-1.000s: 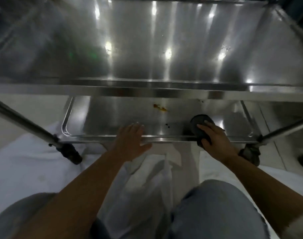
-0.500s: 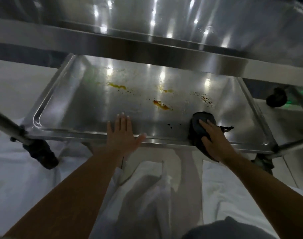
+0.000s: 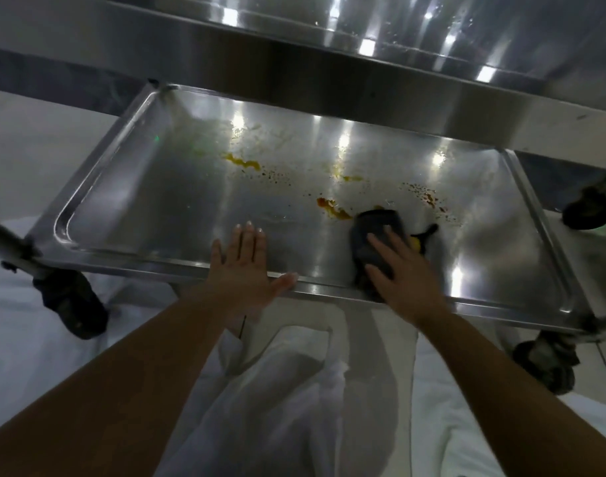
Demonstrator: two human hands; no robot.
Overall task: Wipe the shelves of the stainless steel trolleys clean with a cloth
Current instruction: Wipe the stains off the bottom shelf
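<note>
The dark cloth (image 3: 377, 235) lay bunched on the lower shelf (image 3: 164, 208) of the steel trolley, toward its near right part, just beside an orange-brown smear (image 3: 332, 208). The right hand (image 3: 403, 277) pressed flat on top of it, fingers (image 3: 381, 244) stretched out and slightly spread, not curled around the fabric. The left hand (image 3: 241, 270) rested open on the shelf's front rim, fingers together and thumb splayed along the edge. More yellow and brown spatter (image 3: 243, 162) dotted the middle of the shelf (the far strip lay hidden under the upper shelf (image 3: 329, 74)). Black casters (image 3: 71, 304) stood on white sheeting (image 3: 26, 356) below.
</note>
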